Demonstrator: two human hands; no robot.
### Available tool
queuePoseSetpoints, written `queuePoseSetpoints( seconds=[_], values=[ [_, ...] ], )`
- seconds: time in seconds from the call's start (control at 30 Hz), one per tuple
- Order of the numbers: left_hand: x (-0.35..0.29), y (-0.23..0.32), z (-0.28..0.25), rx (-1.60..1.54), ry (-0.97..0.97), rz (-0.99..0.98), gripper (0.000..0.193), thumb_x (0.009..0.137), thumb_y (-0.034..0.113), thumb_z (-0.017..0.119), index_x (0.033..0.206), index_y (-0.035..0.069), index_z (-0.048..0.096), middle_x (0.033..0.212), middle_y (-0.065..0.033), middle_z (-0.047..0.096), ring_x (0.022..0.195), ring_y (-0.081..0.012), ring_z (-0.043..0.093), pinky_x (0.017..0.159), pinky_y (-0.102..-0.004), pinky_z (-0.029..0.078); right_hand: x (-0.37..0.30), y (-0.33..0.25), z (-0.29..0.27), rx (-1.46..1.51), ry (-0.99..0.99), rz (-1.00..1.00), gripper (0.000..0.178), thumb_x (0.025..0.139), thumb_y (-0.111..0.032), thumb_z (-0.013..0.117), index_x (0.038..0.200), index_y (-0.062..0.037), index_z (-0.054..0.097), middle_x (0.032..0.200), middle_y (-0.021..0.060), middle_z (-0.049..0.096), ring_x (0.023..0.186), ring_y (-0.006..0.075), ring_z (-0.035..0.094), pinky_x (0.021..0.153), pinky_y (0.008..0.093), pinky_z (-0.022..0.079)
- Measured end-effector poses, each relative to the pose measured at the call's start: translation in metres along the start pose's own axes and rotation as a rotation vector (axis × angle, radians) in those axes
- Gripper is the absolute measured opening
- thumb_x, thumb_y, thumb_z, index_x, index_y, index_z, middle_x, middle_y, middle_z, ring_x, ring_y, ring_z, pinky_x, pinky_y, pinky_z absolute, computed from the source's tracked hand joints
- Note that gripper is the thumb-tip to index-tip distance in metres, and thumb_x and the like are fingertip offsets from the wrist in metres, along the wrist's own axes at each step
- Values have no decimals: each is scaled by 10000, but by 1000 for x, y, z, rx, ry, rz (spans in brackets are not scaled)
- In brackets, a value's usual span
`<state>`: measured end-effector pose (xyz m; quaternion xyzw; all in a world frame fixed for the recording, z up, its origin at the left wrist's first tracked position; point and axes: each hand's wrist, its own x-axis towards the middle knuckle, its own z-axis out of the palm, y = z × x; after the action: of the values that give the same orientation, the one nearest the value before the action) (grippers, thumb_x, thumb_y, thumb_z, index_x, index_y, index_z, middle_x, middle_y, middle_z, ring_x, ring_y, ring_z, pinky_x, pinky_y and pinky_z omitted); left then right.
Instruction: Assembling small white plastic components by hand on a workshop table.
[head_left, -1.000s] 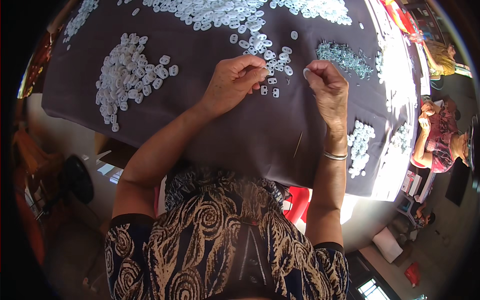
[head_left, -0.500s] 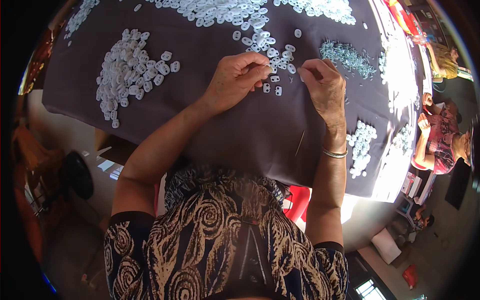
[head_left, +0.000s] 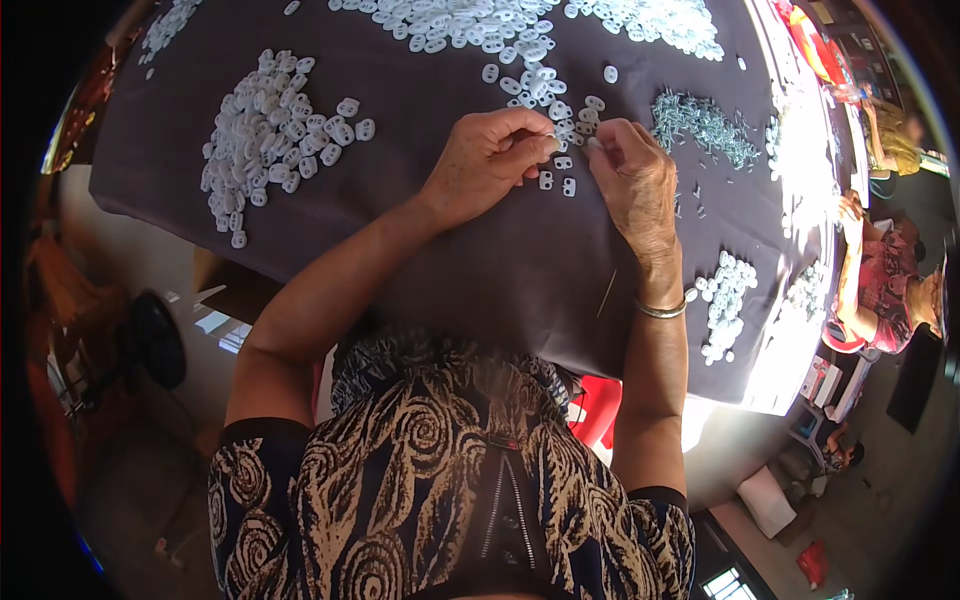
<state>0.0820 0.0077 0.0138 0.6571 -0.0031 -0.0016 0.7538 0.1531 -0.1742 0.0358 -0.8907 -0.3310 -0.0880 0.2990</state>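
Note:
My left hand (head_left: pixel 484 165) is closed in a pinch, thumb against forefinger, just above the dark cloth. Whatever it pinches is mostly hidden by the fingers. My right hand (head_left: pixel 638 188) faces it, also pinched, its fingertips a short way from the left ones; anything in it is too small to make out. Around and beyond the fingertips lie loose white oval plastic pieces with two holes (head_left: pixel 538 84). Two such pieces, one a white two-holed piece (head_left: pixel 569 187), lie just on the near side of the hands. A heap of small greyish metal parts (head_left: pixel 705 130) lies beyond my right hand.
A big heap of white two-holed pieces (head_left: pixel 262 135) lies at the left, others (head_left: pixel 450 22) at the far edge. Small white parts (head_left: pixel 725 305) and a thin stick (head_left: pixel 607 293) lie near my right forearm. Another person (head_left: pixel 885 275) sits at the right.
My right hand has moved left and closer to my left hand, still pinched. The left hand keeps its pinch. The whole view has shifted slightly.

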Motion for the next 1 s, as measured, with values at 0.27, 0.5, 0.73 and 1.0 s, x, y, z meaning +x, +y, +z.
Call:
queuePoseSetpoints(
  seconds=[0.27, 0.5, 0.73, 1.0],
  values=[
    [-1, 2, 3, -29, 48, 52, 84, 877, 81, 624, 885, -1, 611, 706, 19, 573, 617, -29, 527, 548, -192, 462, 5, 3, -11, -64, -49, 120, 113, 743, -59, 631, 837, -34, 576, 740, 110, 603, 624, 286, 598, 571, 362, 468],
    [1, -2, 5, -23, 42, 44, 96, 877, 90, 630, 897, -2, 613, 697, 20, 573, 590, -30, 520, 542, -190, 465, 19, -2, -9, -43, -177, 245, 96, 810, -83, 614, 849, -2, 582, 651, 112, 583, 558, 172, 565, 550, 302, 448],
    [0, 1, 5, -27, 32, 60, 96, 879, 91, 629, 902, -1, 613, 709, 11, 578, 609, -29, 527, 551, -192, 475, 18, 21, -22, 86, -76, 232, 127, 824, -105, 644, 912, -16, 626, 684, 61, 606, 606, 106, 554, 581, 263, 449],
    [1, -1, 4, -2, 24, 40, 103, 884, 109, 626, 922, 14, 618, 743, 10, 588, 625, -34, 534, 549, -184, 459, 21, 27, -10, 93, -40, 178, 117, 806, -98, 664, 893, -21, 657, 748, 58, 621, 648, 117, 583, 631, 254, 468]
  ],
)
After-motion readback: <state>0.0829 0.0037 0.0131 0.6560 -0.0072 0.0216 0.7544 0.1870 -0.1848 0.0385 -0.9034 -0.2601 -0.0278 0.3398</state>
